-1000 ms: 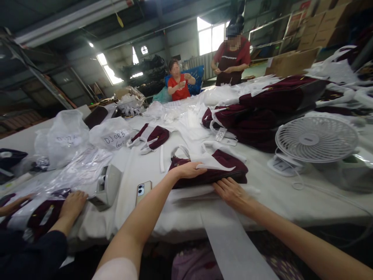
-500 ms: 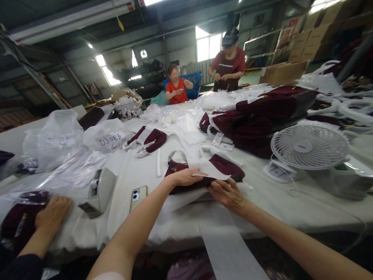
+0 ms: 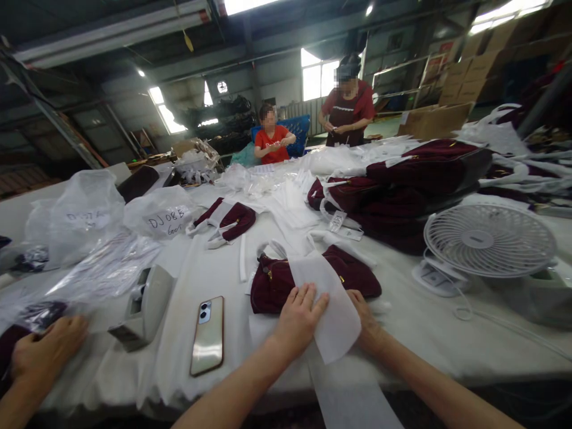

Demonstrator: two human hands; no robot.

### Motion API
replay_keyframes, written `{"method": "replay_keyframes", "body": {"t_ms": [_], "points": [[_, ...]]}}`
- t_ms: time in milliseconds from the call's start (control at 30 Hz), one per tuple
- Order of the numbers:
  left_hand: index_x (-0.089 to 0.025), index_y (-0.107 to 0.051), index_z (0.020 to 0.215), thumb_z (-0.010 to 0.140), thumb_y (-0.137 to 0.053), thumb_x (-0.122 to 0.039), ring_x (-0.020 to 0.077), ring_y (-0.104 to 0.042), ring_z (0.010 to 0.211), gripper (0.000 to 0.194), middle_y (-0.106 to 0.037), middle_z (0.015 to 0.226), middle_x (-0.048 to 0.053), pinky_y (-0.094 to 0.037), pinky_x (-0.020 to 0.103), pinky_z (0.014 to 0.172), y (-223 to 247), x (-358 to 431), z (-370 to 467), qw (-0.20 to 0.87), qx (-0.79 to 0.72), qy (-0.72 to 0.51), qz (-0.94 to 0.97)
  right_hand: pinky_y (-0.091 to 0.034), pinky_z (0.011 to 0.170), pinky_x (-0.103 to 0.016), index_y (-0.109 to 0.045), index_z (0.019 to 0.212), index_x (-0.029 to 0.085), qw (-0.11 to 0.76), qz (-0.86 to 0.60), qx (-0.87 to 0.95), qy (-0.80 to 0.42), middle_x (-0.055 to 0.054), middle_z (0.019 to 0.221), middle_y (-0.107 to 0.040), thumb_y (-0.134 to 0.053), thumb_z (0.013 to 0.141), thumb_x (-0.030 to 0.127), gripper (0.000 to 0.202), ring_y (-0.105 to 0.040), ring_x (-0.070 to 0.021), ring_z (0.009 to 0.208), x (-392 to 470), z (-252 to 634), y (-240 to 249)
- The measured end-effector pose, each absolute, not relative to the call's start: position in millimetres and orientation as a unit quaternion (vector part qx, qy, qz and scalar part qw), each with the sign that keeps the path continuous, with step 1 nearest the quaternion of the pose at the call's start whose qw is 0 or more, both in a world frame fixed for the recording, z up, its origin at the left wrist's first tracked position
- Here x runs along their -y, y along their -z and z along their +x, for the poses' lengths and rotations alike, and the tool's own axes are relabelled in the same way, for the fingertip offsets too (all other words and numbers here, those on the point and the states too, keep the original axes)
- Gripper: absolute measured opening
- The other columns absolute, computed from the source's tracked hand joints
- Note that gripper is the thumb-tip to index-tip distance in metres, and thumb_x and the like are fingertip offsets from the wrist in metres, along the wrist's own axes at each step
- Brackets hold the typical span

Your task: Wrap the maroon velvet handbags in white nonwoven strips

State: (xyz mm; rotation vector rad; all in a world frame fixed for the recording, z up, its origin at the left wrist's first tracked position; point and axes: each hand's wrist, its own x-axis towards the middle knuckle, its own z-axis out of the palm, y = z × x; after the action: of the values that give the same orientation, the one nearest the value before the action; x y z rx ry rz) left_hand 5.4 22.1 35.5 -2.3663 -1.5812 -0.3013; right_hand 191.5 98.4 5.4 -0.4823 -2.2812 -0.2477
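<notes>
A maroon bag (image 3: 272, 286) with gold zipper pulls lies in front of me on the white-covered table. A white paper strip (image 3: 342, 325) is draped across its middle, and the loose end hangs toward me. My left hand (image 3: 301, 316) is open, its fingers lying flat on the strip against the bag's front. At the bag's lower right edge is my right hand (image 3: 369, 328); the strip hides most of its fingers, so its grip is unclear. White-wrapped handles (image 3: 272, 247) stand behind the bag. A longer white strip (image 3: 348, 393) hangs over the table's front edge.
A phone (image 3: 208, 333) and a grey-white dispenser (image 3: 145, 307) lie left of my arms. Farther left, another person's hand (image 3: 49, 348) touches a plastic-wrapped item. A white fan (image 3: 487, 238) and stacked maroon bags (image 3: 402, 202) stand at right. A smaller wrapped bag (image 3: 236, 220) lies beyond.
The strip's end has come down over the bag's front. My left hand has moved from the strip's edge to press flat on it. The neighbour's hand has shifted left and lower.
</notes>
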Motion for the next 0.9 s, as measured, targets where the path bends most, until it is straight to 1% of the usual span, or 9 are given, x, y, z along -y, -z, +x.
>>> {"method": "replay_keyframes", "body": {"t_ms": [100, 267, 400, 500, 533, 600, 700, 800, 900], "points": [[-0.027, -0.046, 0.142, 0.098, -0.043, -0.024, 0.0274, -0.055, 0.127, 0.044, -0.055, 0.141, 0.013, -0.044, 0.041, 0.102, -25, -25, 0, 0.192, 0.528, 0.117, -0.819, -0.044, 0.069, -0.039, -0.06, 0.073, 0.016, 0.398, -0.169, 0.894, 0.116, -0.011, 0.081, -0.058, -0.043, 0.093, 0.007, 0.028, -0.048, -0.022, 0.077, -97, 191, -12], [-0.027, -0.048, 0.141, 0.1, -0.039, -0.024, 0.0251, -0.059, 0.122, 0.042, -0.059, 0.137, 0.011, -0.046, 0.039, 0.095, -30, -30, -6, 0.22, 0.504, 0.127, -0.826, -0.045, 0.068, -0.036, -0.06, 0.074, 0.016, 0.416, -0.116, 0.893, 0.127, -0.009, 0.083, -0.058, -0.044, 0.092, 0.008, 0.025, -0.048, -0.0198, 0.077, -99, 198, -20], [-0.028, -0.05, 0.139, 0.1, -0.037, -0.025, 0.0243, -0.059, 0.121, 0.041, -0.06, 0.136, 0.009, -0.046, 0.038, 0.094, -24, -30, -5, 0.252, 0.5, 0.167, -0.812, -0.046, 0.066, -0.029, -0.063, 0.087, 0.018, 0.403, -0.111, 0.908, -0.018, -0.005, 0.081, -0.061, -0.047, 0.09, 0.013, 0.016, -0.054, -0.0158, 0.073, -115, 208, -49], [-0.029, -0.052, 0.137, 0.1, -0.037, -0.027, 0.0228, -0.059, 0.12, 0.039, -0.061, 0.136, 0.006, -0.047, 0.036, 0.093, -17, -33, -4, 0.268, 0.499, 0.201, -0.799, -0.047, 0.068, -0.024, -0.065, 0.104, 0.016, 0.414, -0.237, 0.87, -0.121, -0.004, 0.085, -0.066, -0.047, 0.094, 0.021, 0.021, -0.06, -0.0129, 0.072, -145, 194, -84], [-0.029, -0.053, 0.136, 0.1, -0.038, -0.028, 0.0226, -0.06, 0.119, 0.039, -0.062, 0.135, 0.006, -0.047, 0.036, 0.093, -15, -34, -3, 0.27, 0.499, 0.212, -0.796, -0.047, 0.068, -0.024, -0.067, 0.103, 0.016, 0.386, -0.283, 0.869, -0.127, -0.004, 0.085, -0.067, -0.048, 0.095, 0.024, 0.022, -0.061, -0.013, 0.072, -157, 182, -95], [-0.029, -0.055, 0.134, 0.1, -0.038, -0.03, 0.0225, -0.06, 0.118, 0.038, -0.063, 0.133, 0.005, -0.048, 0.035, 0.092, -14, -36, -2, 0.272, 0.5, 0.228, -0.79, -0.045, 0.069, -0.025, -0.071, 0.092, 0.016, 0.269, -0.341, 0.894, -0.11, -0.006, 0.082, -0.069, -0.052, 0.095, 0.032, 0.025, -0.062, -0.0155, 0.073, -181, 147, -110], [-0.03, -0.058, 0.131, 0.099, -0.039, -0.031, 0.0217, -0.061, 0.116, 0.037, -0.065, 0.13, 0.004, -0.049, 0.035, 0.09, -15, -39, -1, 0.273, 0.507, 0.248, -0.779, -0.043, 0.068, -0.027, -0.073, 0.08, 0.014, 0.115, -0.355, 0.924, -0.085, -0.009, 0.078, -0.07, -0.057, 0.092, 0.041, 0.034, -0.064, -0.0204, 0.077, -206, 85, -113], [-0.032, -0.061, 0.127, 0.099, -0.038, -0.031, 0.0208, -0.063, 0.114, 0.036, -0.066, 0.129, 0.003, -0.05, 0.035, 0.089, -15, -41, 1, 0.287, 0.515, 0.274, -0.76, -0.042, 0.065, -0.027, -0.074, 0.085, 0.011, 0.054, -0.37, 0.923, -0.087, -0.012, 0.082, -0.072, -0.062, 0.089, 0.037, 0.029, -0.066, -0.0218, 0.079, -223, 37, -99], [-0.033, -0.066, 0.12, 0.098, -0.038, -0.031, 0.0198, -0.064, 0.113, 0.035, -0.068, 0.125, 0.001, -0.053, 0.034, 0.087, -10, -45, 4, 0.309, 0.518, 0.311, -0.734, -0.046, 0.066, -0.027, -0.072, 0.087, 0.009, -0.007, -0.395, 0.915, -0.083, -0.011, 0.084, -0.072, -0.062, 0.088, 0.029, 0.023, -0.066, -0.0188, 0.076, -240, 10, -85]]}}
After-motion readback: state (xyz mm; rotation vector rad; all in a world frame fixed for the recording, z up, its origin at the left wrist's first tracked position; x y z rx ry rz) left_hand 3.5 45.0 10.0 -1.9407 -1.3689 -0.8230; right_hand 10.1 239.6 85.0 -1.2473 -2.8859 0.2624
